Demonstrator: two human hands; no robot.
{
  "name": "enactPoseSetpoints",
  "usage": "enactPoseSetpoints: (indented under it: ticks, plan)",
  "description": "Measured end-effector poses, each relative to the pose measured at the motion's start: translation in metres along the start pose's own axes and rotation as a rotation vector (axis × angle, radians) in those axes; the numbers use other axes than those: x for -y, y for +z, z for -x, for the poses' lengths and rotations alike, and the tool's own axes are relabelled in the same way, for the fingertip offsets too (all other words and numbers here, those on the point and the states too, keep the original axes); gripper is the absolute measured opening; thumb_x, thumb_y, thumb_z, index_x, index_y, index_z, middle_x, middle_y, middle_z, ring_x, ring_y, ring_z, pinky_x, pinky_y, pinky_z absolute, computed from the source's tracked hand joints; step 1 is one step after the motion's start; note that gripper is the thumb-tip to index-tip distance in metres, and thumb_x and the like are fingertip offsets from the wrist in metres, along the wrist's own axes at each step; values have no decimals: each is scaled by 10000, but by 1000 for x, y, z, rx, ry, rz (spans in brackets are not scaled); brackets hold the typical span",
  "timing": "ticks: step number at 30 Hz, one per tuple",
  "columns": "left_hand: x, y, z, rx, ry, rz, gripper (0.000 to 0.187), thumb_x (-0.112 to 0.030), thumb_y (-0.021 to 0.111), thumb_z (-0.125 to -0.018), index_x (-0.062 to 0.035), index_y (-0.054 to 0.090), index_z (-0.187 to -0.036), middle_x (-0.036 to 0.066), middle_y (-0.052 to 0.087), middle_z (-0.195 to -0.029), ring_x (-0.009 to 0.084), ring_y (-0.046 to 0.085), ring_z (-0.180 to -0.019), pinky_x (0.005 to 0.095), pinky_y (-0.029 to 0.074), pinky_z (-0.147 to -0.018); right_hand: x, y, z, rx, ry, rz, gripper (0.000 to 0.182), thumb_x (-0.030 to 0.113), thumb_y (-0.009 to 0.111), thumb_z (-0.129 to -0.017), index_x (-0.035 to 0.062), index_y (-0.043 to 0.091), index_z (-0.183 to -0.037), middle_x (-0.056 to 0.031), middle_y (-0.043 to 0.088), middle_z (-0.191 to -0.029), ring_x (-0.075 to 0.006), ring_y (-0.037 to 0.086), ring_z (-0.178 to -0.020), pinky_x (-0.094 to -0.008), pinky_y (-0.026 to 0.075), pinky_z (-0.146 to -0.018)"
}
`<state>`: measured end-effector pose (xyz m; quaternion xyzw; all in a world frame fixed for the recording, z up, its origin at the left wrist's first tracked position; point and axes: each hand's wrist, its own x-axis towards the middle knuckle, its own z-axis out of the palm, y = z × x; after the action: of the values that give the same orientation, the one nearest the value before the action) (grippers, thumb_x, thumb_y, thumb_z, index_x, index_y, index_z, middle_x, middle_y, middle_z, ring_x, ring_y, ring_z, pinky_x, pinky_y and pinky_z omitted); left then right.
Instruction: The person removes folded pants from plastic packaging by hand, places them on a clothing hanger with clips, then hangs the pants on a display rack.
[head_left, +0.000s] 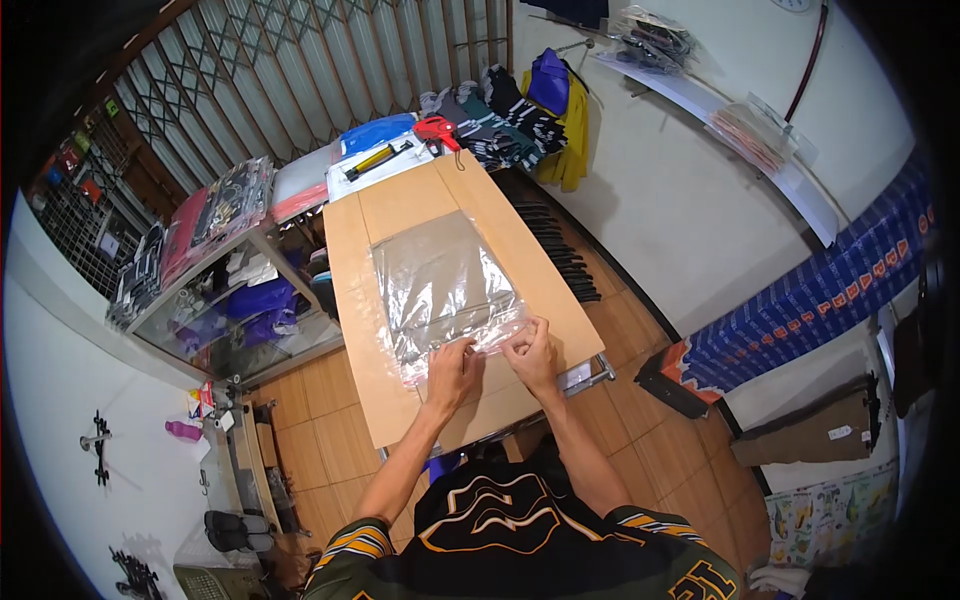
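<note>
The clear bag (440, 265) is lying flat on the table (398, 422), its near edge facing the person; the right hand (530, 353) is pinching that edge between fingers and thumb, while the left hand (453, 370) is curling over it, whether gripping or only resting I cannot tell. If the hands are pulling unevenly, the thin film could be creasing or tearing, and slick plastic could be slipping from a loose hold.

Head view, forward and down
</note>
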<state>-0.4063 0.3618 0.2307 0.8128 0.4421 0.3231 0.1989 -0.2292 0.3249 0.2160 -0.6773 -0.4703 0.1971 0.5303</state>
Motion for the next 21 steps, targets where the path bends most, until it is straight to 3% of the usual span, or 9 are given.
enactPoseSetpoints:
  ticks: [2, 4, 7, 14, 16, 21]
  plan:
    - [-1, -7, -7, -82, 11, 19, 201, -88, 657, -850, -52, 626, -1045, 115, 651, -879, 275, 610, -826, 394, 435, -768, -7, 1, -2, 3, -1, 2, 563, 104, 760, -739, -1, 439, -1188, -69, 672, -663, -146, 604, -528, -301, 474, -533]
    - [-2, -18, -21, -166, 25, 37, 155, -60, 638, -861, -32, 630, -1014, 124, 650, -840, 283, 622, -790, 398, 463, -736, -10, 1, -3, 30, 19, 41, 546, 124, 715, -751, 9, 433, -1205, -81, 704, -709, -247, 670, -614, -372, 508, -589]
    - [-2, -40, -42, -350, -17, 109, 156, -9, 637, -861, 4, 619, -1016, 156, 650, -849, 293, 642, -765, 376, 509, -697, -9, 2, -3, 26, 38, 43, 514, 94, 692, -751, 13, 441, -1192, -77, 696, -695, -245, 663, -601, -374, 506, -585]
    - [1, -28, -13, -251, 21, 101, 245, -25, 685, -812, -25, 608, -1045, 148, 649, -867, 318, 640, -775, 406, 498, -678, -3, 0, -4, 24, 36, 7, 503, 94, 701, -751, 14, 445, -1177, -59, 688, -678, -223, 655, -581, -368, 501, -573]
    - [4, -25, 5, -178, 19, -46, 250, -50, 710, -808, -20, 623, -1041, 130, 646, -854, 282, 628, -765, 371, 501, -693, -5, 1, -3, -24, -7, 31, 494, 43, 723, -743, 15, 447, -1151, -44, 664, -655, -116, 588, -511, -275, 455, -506]
    - [16, -30, 19, -105, -108, 66, 225, -41, 679, -842, -21, 612, -1056, 120, 655, -793, 283, 634, -707, 366, 502, -637, -10, 3, -3, 17, 19, -55, 488, 6, 718, -743, 11, 439, -1145, -40, 637, -643, -86, 561, -507, -247, 436, -486]
